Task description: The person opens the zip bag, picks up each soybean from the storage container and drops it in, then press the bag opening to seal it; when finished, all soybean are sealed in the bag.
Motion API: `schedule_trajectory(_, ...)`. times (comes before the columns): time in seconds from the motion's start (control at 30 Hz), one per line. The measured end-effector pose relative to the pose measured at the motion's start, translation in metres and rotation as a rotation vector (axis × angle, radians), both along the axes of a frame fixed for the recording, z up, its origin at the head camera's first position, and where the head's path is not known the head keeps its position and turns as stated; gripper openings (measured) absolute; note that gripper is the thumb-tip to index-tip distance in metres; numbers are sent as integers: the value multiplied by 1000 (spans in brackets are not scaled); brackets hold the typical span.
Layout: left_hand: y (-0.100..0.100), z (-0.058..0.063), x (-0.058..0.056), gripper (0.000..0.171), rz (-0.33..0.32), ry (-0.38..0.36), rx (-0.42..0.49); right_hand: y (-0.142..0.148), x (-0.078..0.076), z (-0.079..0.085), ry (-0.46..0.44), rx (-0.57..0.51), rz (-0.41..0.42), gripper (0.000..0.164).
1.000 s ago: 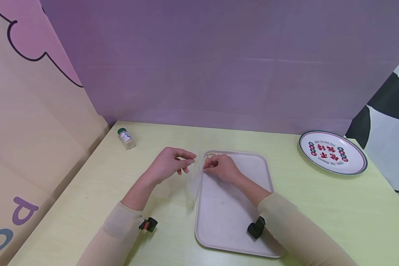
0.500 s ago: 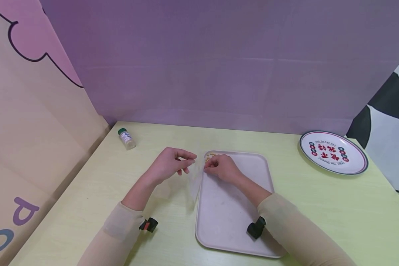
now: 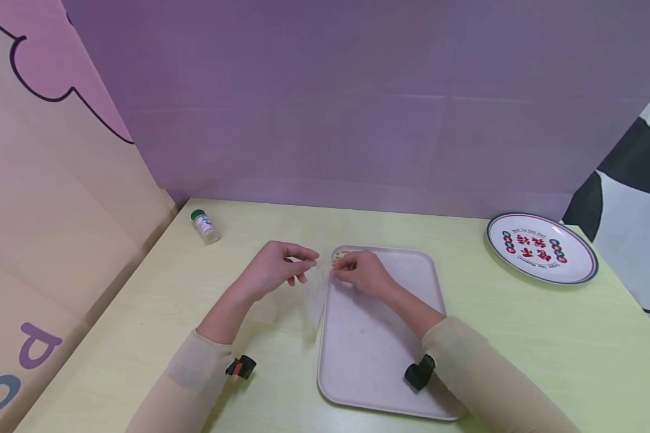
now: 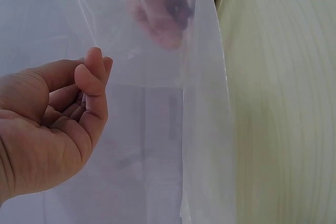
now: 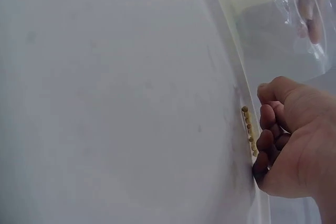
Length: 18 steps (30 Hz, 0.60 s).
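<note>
A clear plastic bag (image 3: 316,297) hangs between the hands, hard to make out from above. My left hand (image 3: 276,267) pinches its upper part; in the left wrist view, a crease in the film (image 4: 152,77) runs to the fingertips. My right hand (image 3: 363,273) is at the left rim of the pale tray (image 3: 379,373), fingers curled. Whether anything lies between its fingertips is hidden. Small round yellow beans (image 5: 249,127) lie along the tray's edge beside those fingers. In the left wrist view, the right hand (image 4: 163,24) shows blurred through the plastic.
A small green-capped bottle (image 3: 205,227) stands or lies at the table's back left. At the back right, a white oval plate with red characters (image 3: 541,248) rests on the pale wooden table (image 3: 547,337). A purple wall (image 3: 357,120) closes off the back.
Both hands stay almost where they were, the left still pinching the plastic bag. The head view has shifted very slightly. Tray, bottle and plate have not moved.
</note>
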<state>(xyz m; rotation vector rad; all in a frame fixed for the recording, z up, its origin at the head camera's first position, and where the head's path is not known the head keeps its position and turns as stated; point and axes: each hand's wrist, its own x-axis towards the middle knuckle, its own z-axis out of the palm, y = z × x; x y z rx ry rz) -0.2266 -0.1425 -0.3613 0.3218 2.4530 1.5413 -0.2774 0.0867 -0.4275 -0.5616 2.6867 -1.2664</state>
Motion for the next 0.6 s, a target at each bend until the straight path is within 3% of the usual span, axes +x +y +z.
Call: schedule_trajectory(0.6, 0, -1, 0, 22, 6, -9, 0, 8, 4, 18, 6, -99, -43, 11)
